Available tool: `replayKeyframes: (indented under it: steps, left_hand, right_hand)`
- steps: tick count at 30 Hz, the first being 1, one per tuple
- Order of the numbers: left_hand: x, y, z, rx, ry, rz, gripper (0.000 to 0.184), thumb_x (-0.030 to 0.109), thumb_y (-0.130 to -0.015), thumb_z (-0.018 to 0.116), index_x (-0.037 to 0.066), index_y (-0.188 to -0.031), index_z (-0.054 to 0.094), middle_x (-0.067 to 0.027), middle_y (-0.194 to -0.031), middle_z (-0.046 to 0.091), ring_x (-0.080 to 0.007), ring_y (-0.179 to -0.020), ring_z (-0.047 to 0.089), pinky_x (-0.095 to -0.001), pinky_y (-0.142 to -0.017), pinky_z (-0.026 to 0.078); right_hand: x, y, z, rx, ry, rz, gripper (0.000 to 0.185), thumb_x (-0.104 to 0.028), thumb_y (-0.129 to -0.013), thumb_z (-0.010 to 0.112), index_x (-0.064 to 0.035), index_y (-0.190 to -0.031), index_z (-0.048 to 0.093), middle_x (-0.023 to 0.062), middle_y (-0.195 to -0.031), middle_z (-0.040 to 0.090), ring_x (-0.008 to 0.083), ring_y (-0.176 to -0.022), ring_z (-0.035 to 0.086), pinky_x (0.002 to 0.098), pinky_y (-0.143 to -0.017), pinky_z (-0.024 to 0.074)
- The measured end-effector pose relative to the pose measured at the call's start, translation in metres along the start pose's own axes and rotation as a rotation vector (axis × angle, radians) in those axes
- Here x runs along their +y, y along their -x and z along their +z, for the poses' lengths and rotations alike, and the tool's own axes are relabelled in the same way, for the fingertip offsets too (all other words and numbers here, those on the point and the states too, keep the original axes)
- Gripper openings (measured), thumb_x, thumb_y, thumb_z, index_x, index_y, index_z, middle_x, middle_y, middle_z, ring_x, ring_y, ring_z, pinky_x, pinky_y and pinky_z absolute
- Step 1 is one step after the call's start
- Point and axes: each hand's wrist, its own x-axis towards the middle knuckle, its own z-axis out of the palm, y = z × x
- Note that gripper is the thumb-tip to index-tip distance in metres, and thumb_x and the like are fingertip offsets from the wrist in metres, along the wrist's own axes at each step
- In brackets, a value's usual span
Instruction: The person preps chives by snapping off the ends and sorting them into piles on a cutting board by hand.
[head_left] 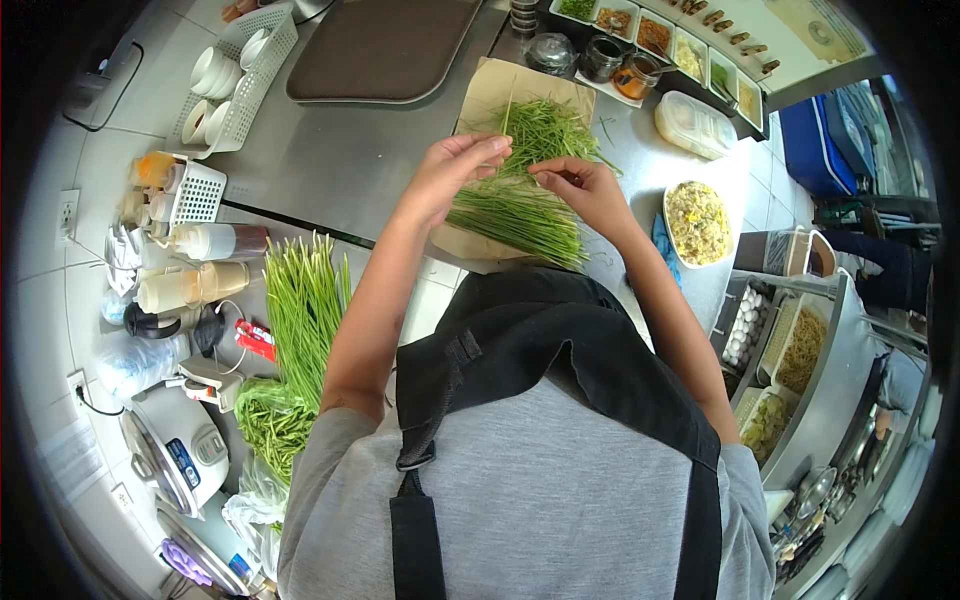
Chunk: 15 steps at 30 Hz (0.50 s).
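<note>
My left hand (455, 175) is closed in a pinch over the brown cardboard sheet (497, 82), and a thin green chive stalk (508, 108) rises from its fingertips. Just to the right, my right hand (588, 192) also pinches with thumb and forefinger; whatever lies between them is too small to make out. Under and beyond both hands a loose heap of chives (550, 135) spreads over the cardboard. Nearer my apron, a neater bundle of long chives (520, 222) lies across the same sheet.
More chives (300, 320) are piled at my left, beside sauce bottles (215, 240) and a rice cooker (180, 450). A brown tray (385, 50) lies at the back. On the right are a bowl of mixed food (698, 222), a lidded plastic container (696, 125) and ingredient tubs (655, 37).
</note>
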Motion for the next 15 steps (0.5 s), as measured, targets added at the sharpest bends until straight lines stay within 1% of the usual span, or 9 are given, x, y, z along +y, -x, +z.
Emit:
replayKeyframes:
  steps: [1,4,5,7,10,13,15]
  left_hand:
    - [-0.001,-0.001,0.0,-0.003,-0.02,0.002,0.034,0.029,-0.088,0.063,-0.002,-0.104,0.064,-0.0057,-0.098,0.066,-0.0113,-0.091,0.06,-0.0266,-0.081,0.045]
    - [-0.006,-0.01,-0.004,0.032,-0.375,0.128,0.028,0.026,-0.085,0.065,0.004,-0.102,0.066,-0.0052,-0.094,0.066,-0.0154,-0.09,0.061,-0.0278,-0.078,0.046]
    - [-0.005,-0.013,-0.004,0.071,-0.575,0.196,0.025,0.024,-0.084,0.066,0.006,-0.1,0.067,-0.0055,-0.093,0.066,-0.0177,-0.09,0.061,-0.0291,-0.078,0.047]
    - [0.001,-0.018,0.0,0.156,-0.975,0.332,0.02,0.022,-0.08,0.067,0.011,-0.097,0.07,-0.0062,-0.091,0.065,-0.0222,-0.091,0.06,-0.0316,-0.077,0.048]
    - [-0.014,-0.032,0.003,0.323,-1.297,0.656,0.015,0.02,-0.075,0.069,0.016,-0.089,0.072,-0.007,-0.091,0.063,-0.0274,-0.093,0.058,-0.0358,-0.078,0.048]
    - [-0.023,-0.025,0.017,0.166,-1.29,0.584,0.014,0.02,-0.073,0.07,0.014,-0.085,0.072,-0.0065,-0.09,0.062,-0.0262,-0.094,0.058,-0.0387,-0.08,0.048]
    - [-0.042,-0.023,0.022,0.062,-1.424,0.571,0.012,0.02,-0.072,0.07,0.015,-0.083,0.072,-0.0061,-0.087,0.061,-0.0253,-0.094,0.057,-0.0386,-0.081,0.047]
  right_hand:
    - [-0.001,0.001,0.0,0.002,0.112,-0.035,0.016,-0.016,-0.083,0.063,-0.0108,-0.096,0.071,0.0074,-0.081,0.066,0.0129,-0.068,0.058,0.0277,-0.063,0.0468]
    - [0.015,0.003,0.0,0.025,0.412,-0.111,0.014,-0.014,-0.08,0.063,-0.0119,-0.09,0.071,0.0112,-0.081,0.065,0.0215,-0.072,0.061,0.0337,-0.066,0.0491]
    - [0.026,0.003,0.001,0.033,0.506,-0.133,0.013,-0.014,-0.079,0.063,-0.0121,-0.088,0.071,0.0123,-0.081,0.065,0.0247,-0.073,0.062,0.0359,-0.067,0.0498]
    - [0.038,0.003,0.009,0.064,0.54,-0.163,0.012,-0.014,-0.077,0.063,-0.0118,-0.086,0.071,0.0118,-0.08,0.064,0.0277,-0.076,0.062,0.0383,-0.068,0.05]
    - [0.044,0.003,0.015,0.074,0.654,-0.172,0.012,-0.016,-0.077,0.063,-0.012,-0.085,0.07,0.0109,-0.081,0.063,0.0294,-0.079,0.062,0.0401,-0.07,0.0501]
    - [0.049,0.0,0.018,0.096,0.748,-0.19,0.012,-0.018,-0.077,0.062,-0.0123,-0.085,0.069,0.0099,-0.083,0.062,0.0292,-0.081,0.062,0.0401,-0.071,0.0503]
    - [0.053,-0.001,0.018,0.1,0.757,-0.175,0.011,-0.019,-0.077,0.062,-0.0123,-0.085,0.068,0.0095,-0.082,0.062,0.0288,-0.081,0.062,0.0399,-0.07,0.0503]
